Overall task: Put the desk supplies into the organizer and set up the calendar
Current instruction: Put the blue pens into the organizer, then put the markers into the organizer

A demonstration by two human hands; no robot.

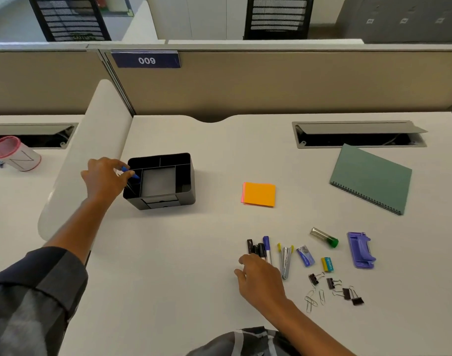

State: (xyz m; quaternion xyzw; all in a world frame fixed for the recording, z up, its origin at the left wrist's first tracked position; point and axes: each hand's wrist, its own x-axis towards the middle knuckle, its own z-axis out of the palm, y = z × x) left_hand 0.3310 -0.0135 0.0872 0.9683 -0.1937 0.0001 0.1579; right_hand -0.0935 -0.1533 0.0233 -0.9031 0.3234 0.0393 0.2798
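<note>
1. Left hand [104,179] pinches a blue pen [130,172] over the left slot of the organizer [166,182], which stands toward the counter's [168,253] left edge.
2. Right hand [261,277], fingers loosely curled, rests on the markers [261,249]; whether it grips them cannot be told.
3. Markers' long axes run front-to-back; the right hand is nearer.

**Bare hands, dark checked shirt**

The left hand [105,177] and right hand [261,277] are bare, with no rings or watch visible. The left sleeve [32,291] is dark with grey checks, pushed up to the elbow. Matching checked cloth [243,341] shows at the bottom edge.
</note>
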